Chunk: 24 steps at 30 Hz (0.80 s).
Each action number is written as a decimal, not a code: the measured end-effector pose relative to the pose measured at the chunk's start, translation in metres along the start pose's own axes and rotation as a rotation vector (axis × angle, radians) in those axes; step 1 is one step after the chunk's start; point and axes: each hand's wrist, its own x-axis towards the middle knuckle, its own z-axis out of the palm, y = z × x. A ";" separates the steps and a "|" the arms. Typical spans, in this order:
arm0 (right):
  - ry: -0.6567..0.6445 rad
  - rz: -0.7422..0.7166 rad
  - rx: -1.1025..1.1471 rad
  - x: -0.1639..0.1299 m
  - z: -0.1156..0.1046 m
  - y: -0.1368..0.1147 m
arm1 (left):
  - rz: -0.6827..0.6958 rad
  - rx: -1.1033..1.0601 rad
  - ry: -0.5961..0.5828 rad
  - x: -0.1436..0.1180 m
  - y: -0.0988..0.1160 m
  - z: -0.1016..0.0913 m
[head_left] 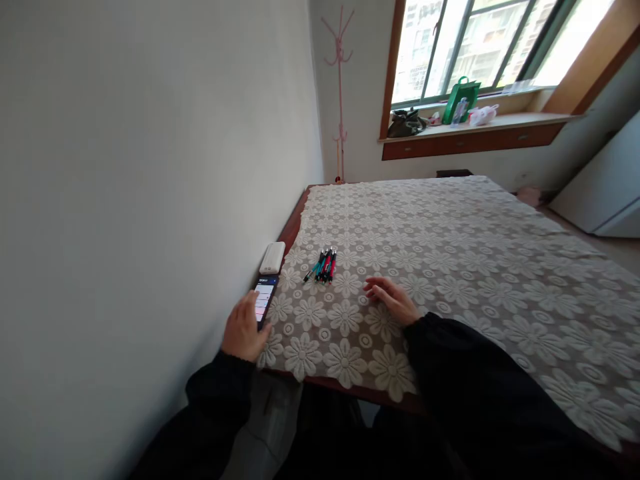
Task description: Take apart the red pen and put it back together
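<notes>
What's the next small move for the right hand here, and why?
Probably slide the right hand forward and a little left to the bundle of pens. It lies flat and empty on the lace tablecloth, just short of the pens, with nothing between them. The left hand is busy, thumb on the lit phone at the table's edge.

On the desk [450,227] lie one smartphone [265,299], one white power bank [273,257] and one bunch of pens [323,265], too tightly packed to count singly. The window ledge [530,121] carries one green bag [461,99] and one dark bag [406,123]; one pink coat stand [340,87] fills the corner.
</notes>
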 end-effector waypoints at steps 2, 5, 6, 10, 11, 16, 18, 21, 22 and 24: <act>-0.003 0.002 -0.010 0.000 0.000 0.000 | 0.131 -0.034 -0.103 0.001 0.031 -0.002; -0.009 0.015 -0.013 0.000 0.002 0.000 | 0.276 -0.128 -0.286 0.008 0.087 0.002; -0.006 0.021 -0.008 0.000 0.003 0.000 | 0.320 -0.167 -0.336 0.013 0.106 0.005; 0.018 0.048 0.101 0.001 0.001 0.001 | 0.423 -0.265 -0.430 0.052 0.171 0.021; 0.034 0.065 0.167 0.002 -0.001 0.000 | 0.427 -0.294 -0.452 0.065 0.184 0.026; 0.215 0.140 0.492 0.007 -0.015 0.000 | 0.328 -0.321 -0.410 0.122 0.225 0.064; 0.286 0.113 0.488 0.009 -0.017 0.002 | 0.307 -0.317 -0.353 0.133 0.228 0.081; 0.406 0.024 0.275 0.009 -0.017 0.007 | 0.332 -0.347 -0.278 0.133 0.220 0.105; 0.419 0.006 0.190 0.009 -0.016 0.008 | 0.341 -0.354 -0.277 0.132 0.216 0.112; 0.408 -0.001 0.076 0.008 -0.016 0.010 | 0.353 -0.388 -0.295 0.128 0.209 0.123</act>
